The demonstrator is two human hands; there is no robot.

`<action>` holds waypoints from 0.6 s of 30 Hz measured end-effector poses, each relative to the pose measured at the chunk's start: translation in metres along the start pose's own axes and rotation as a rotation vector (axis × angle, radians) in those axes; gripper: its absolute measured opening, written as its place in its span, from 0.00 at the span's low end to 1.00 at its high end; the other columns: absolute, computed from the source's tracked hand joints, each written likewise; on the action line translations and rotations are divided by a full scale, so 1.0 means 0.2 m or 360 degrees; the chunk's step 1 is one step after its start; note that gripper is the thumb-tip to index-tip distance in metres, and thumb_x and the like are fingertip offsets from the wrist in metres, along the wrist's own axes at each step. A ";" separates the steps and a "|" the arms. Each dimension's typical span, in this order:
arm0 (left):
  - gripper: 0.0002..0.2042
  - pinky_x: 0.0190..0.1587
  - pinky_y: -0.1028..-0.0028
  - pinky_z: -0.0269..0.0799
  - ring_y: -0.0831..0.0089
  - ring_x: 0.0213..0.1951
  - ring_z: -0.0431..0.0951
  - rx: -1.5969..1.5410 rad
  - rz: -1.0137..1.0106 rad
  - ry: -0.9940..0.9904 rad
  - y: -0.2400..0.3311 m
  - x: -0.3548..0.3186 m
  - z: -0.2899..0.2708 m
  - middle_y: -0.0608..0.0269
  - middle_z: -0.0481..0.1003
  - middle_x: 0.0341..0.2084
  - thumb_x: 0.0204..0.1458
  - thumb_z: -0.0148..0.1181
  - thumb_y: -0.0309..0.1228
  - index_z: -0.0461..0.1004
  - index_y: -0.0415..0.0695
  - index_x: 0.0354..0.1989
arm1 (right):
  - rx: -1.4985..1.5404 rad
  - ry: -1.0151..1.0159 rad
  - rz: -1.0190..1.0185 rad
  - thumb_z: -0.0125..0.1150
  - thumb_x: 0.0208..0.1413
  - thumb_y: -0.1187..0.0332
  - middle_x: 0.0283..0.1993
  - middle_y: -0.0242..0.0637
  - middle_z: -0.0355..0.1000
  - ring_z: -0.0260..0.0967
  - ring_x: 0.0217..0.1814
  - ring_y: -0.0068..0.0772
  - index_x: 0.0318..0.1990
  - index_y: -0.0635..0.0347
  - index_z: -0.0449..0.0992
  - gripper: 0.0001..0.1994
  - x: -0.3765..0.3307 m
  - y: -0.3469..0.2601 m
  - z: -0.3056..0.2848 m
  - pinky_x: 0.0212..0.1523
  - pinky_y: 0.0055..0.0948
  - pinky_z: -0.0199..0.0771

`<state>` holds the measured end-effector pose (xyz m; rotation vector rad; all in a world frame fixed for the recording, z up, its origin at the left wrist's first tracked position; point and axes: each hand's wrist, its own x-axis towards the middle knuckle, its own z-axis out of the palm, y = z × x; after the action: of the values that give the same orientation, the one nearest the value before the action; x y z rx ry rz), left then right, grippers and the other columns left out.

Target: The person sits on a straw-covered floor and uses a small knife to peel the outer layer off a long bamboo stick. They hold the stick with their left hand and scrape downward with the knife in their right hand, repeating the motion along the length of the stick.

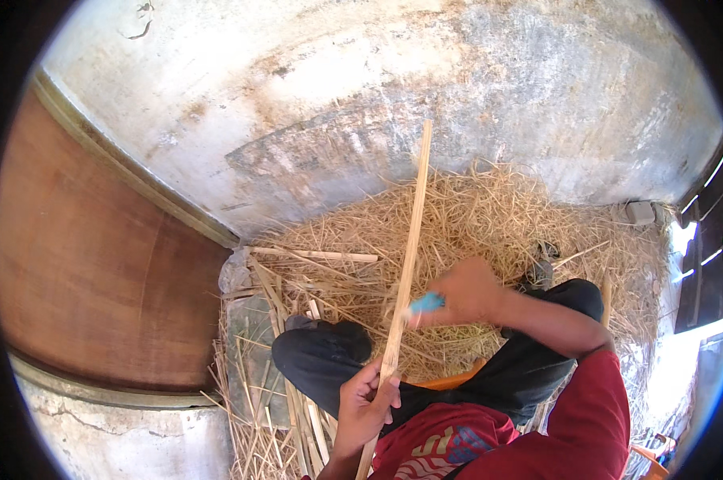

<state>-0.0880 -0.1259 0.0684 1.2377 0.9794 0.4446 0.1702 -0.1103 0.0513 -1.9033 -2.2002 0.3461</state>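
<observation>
A long, pale bamboo strip (410, 240) slants upward from my lap toward the wall. Near its lower end, my left hand (367, 404) is closed round it, thumb on top. My right hand (467, 290) grips a blue-handled tool (427, 304) against the strip's right side, about midway along. Motion blurs that hand a little, and the tool's working end cannot be made out. Beneath the strip are my bent legs in dark trousers (521, 360).
Straw-like shavings (481, 212) are heaped in front of me against a stained wall (361, 96). More split strips (301, 416) lie along my left side, and another strip (321, 256) rests across the heap. A brown door panel (105, 256) stands at the left. Far right sits a grey block (640, 212).
</observation>
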 end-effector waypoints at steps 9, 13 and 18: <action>0.20 0.16 0.86 0.57 0.90 0.17 0.61 0.0143 0.0107 0.0054 0.06 0.02 0.05 0.75 0.65 0.17 0.59 0.54 0.29 0.65 0.40 0.60 | -0.0080 0.0869 -0.0142 0.51 0.41 0.26 0.09 0.36 0.62 0.64 0.12 0.40 0.12 0.56 0.70 0.36 0.13 0.17 0.12 0.16 0.38 0.64; 0.21 0.16 0.86 0.57 0.90 0.17 0.61 0.0158 0.0109 -0.0022 0.05 0.01 0.06 0.75 0.65 0.16 0.58 0.55 0.29 0.65 0.40 0.60 | 0.0094 0.0740 0.0477 0.52 0.41 0.27 0.10 0.37 0.63 0.65 0.12 0.41 0.14 0.55 0.73 0.35 0.24 0.42 0.06 0.17 0.38 0.65; 0.21 0.17 0.86 0.56 0.90 0.17 0.61 0.0081 0.0089 0.0073 0.03 0.01 0.04 0.75 0.66 0.17 0.58 0.55 0.29 0.65 0.40 0.60 | -0.0011 0.0375 0.0249 0.53 0.43 0.29 0.11 0.39 0.65 0.66 0.13 0.42 0.16 0.55 0.76 0.34 0.12 0.14 0.07 0.18 0.38 0.66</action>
<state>-0.0796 -0.1261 0.0741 1.3084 1.0022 0.4966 0.1879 -0.0823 0.0305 -2.0104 -1.9119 0.1303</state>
